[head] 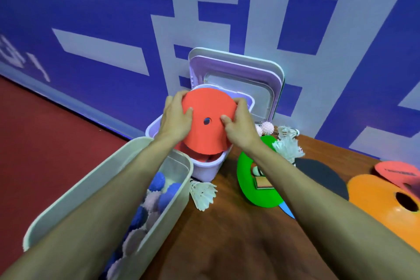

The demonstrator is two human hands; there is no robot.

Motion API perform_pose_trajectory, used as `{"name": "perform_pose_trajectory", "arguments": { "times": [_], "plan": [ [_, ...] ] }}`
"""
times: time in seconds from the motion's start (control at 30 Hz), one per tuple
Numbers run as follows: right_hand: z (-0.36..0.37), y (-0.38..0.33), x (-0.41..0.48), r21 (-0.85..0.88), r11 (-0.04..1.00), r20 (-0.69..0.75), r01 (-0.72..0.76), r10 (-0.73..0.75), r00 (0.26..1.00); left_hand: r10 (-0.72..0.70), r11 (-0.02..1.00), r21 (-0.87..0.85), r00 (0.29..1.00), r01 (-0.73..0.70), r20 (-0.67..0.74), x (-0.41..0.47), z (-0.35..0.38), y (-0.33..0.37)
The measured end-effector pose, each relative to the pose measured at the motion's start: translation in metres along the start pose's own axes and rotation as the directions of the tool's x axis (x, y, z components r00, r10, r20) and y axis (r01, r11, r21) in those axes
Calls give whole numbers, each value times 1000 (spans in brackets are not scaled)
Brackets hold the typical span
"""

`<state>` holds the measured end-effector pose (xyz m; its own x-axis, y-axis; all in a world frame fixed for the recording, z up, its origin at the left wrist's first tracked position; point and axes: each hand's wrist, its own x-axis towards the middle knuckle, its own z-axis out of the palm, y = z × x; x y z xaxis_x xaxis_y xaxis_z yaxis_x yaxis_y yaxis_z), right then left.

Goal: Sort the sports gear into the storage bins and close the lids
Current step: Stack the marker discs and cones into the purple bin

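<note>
I hold a red disc cone (204, 134) with a centre hole in both hands, tilted over the open lilac bin (205, 169). My left hand (176, 118) grips its left edge and my right hand (238, 124) grips its right edge. More red discs lie inside the bin under it. The bin's lid (238, 75) stands open against the wall behind. A pale green bin (102, 177) at the near left holds several blue and white spiky balls (156, 193).
On the wooden table (227, 234) lie a green disc (252, 191), an orange disc (381, 207), a red disc (397, 174), a black disc (322, 175), white shuttlecocks (203, 193) and a pink spiky ball (267, 127). A blue-and-white wall stands behind.
</note>
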<state>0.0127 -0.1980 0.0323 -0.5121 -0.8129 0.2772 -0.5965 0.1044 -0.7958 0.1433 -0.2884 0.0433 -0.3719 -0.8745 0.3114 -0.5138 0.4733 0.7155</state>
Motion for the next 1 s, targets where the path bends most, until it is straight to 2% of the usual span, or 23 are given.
{"name": "perform_pose_trajectory", "arguments": {
  "times": [0.13, 0.2, 0.27, 0.37, 0.53, 0.63, 0.7, 0.77, 0.87, 1.0],
  "plan": [
    [25, 22, 7, -237, 971, 67, 40, -25, 997, -121, 978, 190, 980, 91, 155, 10, 13, -38],
    [26, 29, 8, -362, 931, 77, 50, -24, 997, -125, 964, 260, 959, 57, 253, 12, 16, -44],
    [20, 31, 6, -386, 921, 76, 48, -20, 997, -68, 963, 270, 956, -13, 287, 10, 18, -38],
    [1, 36, 0, -352, 936, 22, 0, 8, 1000, 75, 968, 215, 971, -126, 228, 0, 24, -16],
    [-58, 57, -31, -326, 944, -115, -56, 19, 993, 179, 957, 198, 970, -210, 164, -46, 37, 27],
    [-92, 73, -67, -334, 939, -111, -87, 52, 992, 223, 973, 17, 961, -229, 164, -95, 52, 47],
    [-108, 84, -90, -366, 926, -56, -97, 82, 995, 209, 977, -74, 961, -199, 178, -129, 66, 49],
    [-118, 95, -110, -396, 913, 15, -99, 114, 993, 156, 988, -47, 965, -149, 209, -153, 82, 42],
    [-126, 104, -134, -400, 912, 96, -91, 140, 985, -6, 1000, 12, 968, 3, 249, -168, 98, 31],
    [-132, 115, -154, -376, 922, 188, -91, 173, 967, -35, 992, 122, 996, 24, 87, -169, 111, 25]
  ]
}}
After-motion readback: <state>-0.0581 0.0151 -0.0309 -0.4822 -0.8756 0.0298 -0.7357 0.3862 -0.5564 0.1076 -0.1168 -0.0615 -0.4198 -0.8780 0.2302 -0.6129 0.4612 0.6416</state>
